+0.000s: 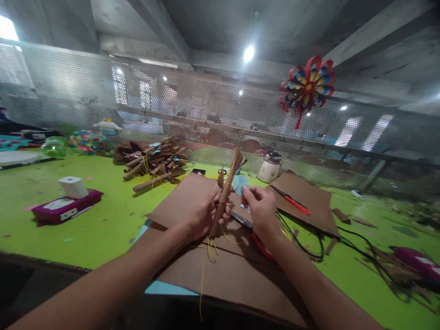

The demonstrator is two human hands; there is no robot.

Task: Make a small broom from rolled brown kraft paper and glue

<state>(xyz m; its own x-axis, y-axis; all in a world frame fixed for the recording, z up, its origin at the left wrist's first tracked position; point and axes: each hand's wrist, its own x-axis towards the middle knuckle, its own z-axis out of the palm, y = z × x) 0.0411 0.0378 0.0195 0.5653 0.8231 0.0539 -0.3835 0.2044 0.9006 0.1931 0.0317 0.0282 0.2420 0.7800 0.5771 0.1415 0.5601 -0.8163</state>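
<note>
My left hand (209, 211) is closed around a rolled brown paper tube (224, 195) with a fringed upper end. The tube leans to the right, and a yellow string (202, 275) trails from its lower end over the brown sheets. To its right, my right hand (261, 208) pinches a small light blue paper piece (241, 184) between thumb and fingers. Red-handled scissors (244, 221) lie below my right hand on the brown paper (220, 272), their handles partly hidden by the wrist.
A pile of similar brown rolls (156, 167) lies at the back left. A purple box (67, 206) carries a white block (73, 187). At the right are another brown sheet (309, 197), an orange-handled tool (291, 200), a black cable (305, 254) and a white jar (270, 167).
</note>
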